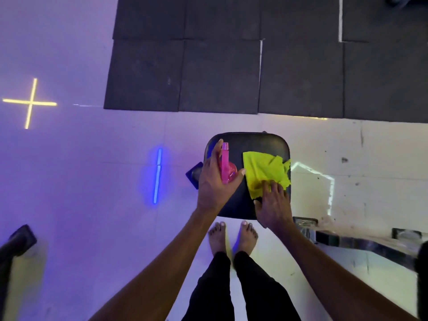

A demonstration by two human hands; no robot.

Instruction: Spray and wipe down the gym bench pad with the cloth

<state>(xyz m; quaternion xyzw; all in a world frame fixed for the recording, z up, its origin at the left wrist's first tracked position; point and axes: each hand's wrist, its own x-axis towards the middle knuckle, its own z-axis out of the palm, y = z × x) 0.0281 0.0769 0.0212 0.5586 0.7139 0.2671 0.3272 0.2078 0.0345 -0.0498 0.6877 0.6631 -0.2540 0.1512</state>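
A black padded gym bench pad [257, 143] lies below me, just in front of my bare feet. My left hand [214, 179] is wrapped around a pink spray bottle [227, 166], held over the pad's left side with its nozzle pointing away from me. A crumpled yellow-green cloth [265, 170] lies on the right half of the pad. My right hand [273, 205] presses down on the cloth's near edge, fingers spread on it.
Dark rubber floor mats [231, 66] cover the floor beyond the pad. The white floor [92, 181] reflects a blue light strip and a yellow cross. A dark bench foot [194, 174] sticks out left of the pad. A metal frame [359, 242] lies at right.
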